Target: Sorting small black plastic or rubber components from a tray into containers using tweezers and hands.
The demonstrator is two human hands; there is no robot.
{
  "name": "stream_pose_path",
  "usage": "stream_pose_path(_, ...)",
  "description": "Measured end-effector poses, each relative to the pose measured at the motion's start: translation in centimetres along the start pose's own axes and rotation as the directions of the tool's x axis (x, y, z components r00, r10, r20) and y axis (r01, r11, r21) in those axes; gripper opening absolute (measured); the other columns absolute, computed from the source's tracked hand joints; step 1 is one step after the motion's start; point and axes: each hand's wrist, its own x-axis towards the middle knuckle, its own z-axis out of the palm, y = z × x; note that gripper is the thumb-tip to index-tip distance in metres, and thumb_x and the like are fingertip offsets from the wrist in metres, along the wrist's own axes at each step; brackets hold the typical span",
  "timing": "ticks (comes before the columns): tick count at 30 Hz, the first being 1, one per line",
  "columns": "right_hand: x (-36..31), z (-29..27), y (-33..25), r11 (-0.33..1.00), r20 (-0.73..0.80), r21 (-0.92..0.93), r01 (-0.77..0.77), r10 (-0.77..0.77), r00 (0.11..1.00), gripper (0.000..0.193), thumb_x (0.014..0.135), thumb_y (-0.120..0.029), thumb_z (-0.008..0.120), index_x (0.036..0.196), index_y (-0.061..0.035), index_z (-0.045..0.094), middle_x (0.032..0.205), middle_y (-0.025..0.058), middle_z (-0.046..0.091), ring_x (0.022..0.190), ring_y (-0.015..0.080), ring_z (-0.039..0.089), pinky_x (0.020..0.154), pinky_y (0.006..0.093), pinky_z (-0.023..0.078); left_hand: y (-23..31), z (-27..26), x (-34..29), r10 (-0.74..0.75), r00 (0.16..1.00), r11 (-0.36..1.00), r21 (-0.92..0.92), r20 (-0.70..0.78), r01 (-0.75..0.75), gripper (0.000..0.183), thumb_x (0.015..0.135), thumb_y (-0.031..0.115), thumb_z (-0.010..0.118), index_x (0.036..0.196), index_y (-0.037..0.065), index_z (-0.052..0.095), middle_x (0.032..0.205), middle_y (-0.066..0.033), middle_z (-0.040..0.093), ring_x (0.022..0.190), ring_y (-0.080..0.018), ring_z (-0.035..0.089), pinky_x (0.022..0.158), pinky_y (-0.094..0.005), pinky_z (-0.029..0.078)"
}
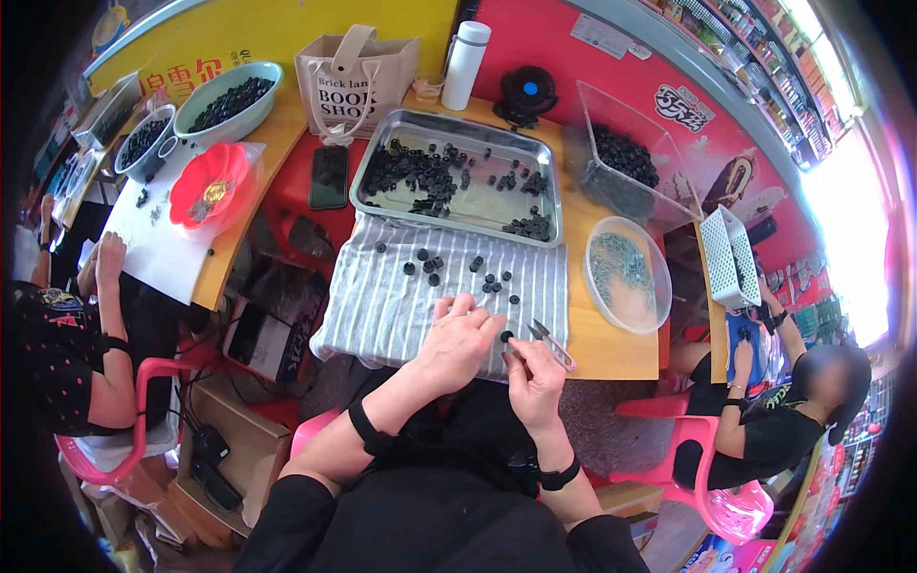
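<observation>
My right hand is closed in a pinch, with a small round black part at its fingertips. Close beside it, my left hand has its fingers curled over the cloth, the index finger reaching to the same part. Whatever lies under the left fingers is hidden. Several more small black cylindrical parts lie scattered on the grey-and-white striped cloth beyond my hands. A pair of thread snips rests on the cloth's right edge, just past my right hand.
Behind the cloth stands a metal tray of black parts. At right are a round tub of small metallic pieces and a clear bin. A phone, tote bag, white bottle and fan stand around; people sit on both sides.
</observation>
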Motion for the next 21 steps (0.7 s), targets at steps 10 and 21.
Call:
stream_pose_path(10, -0.2, 1.8, -1.6, 0.982, -0.199, 0.079, 0.171, -0.152, 0.968, 0.026, 0.077, 0.011, 0.072, 0.100, 0.0020, 0.065, 0.096, 0.0139, 0.063, 0.078, 0.0225, 0.064, 0.067, 0.0294, 0.053, 1.0, -1.4, -1.3, -0.407, 0.850, -0.078, -0.940, 0.335, 0.333, 0.035, 0.085, -0.004, 0.068, 0.119, -0.003, 0.063, 0.096, -0.0084, 0.070, 0.091, -0.0115, 0.065, 0.082, -0.0246, 0.052)
stream_pose_path(21, -0.1, 3.1, -1.3, 0.987, -0.216, 0.032, 0.160, -0.150, 0.965, 0.025, 0.076, 0.010, 0.070, 0.099, 0.0028, 0.063, 0.092, 0.0172, 0.063, 0.071, 0.0253, 0.063, 0.062, 0.0308, 0.051, -0.3, -2.8, -3.2, -0.576, 0.781, 0.062, -0.940, 0.240, 0.334, 0.032, 0.084, -0.001, 0.069, 0.115, 0.000, 0.067, 0.100, -0.0066, 0.069, 0.093, -0.0128, 0.063, 0.084, -0.0285, 0.050)
